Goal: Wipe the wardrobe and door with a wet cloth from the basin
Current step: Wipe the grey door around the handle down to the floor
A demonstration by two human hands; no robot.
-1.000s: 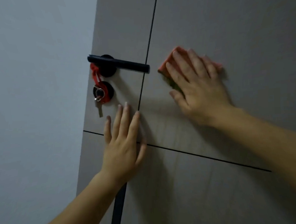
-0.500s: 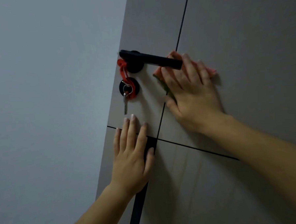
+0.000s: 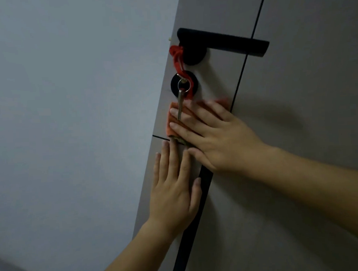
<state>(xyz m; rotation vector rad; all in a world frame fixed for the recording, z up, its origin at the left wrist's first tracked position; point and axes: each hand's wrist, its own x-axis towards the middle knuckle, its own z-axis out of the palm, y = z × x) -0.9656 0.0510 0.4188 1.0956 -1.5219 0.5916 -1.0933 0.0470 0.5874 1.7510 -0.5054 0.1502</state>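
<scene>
A grey door with thin black grooves fills the right side. My right hand presses an orange cloth flat against the door just below the lock, fingers straight and spread. Most of the cloth is hidden under that hand. My left hand rests flat on the door right below it, fingers straight, its fingertips close to the cloth's lower edge.
A black lever handle sticks out above the hands. Under it sits a round black lock with a key hanging over the cloth and a red ribbon tied up to the handle. A pale wall lies left.
My right hand has slid the cloth left and down, from beside the handle's tip to under the lock. The left hand stays flat on the door; the view shifted left.
</scene>
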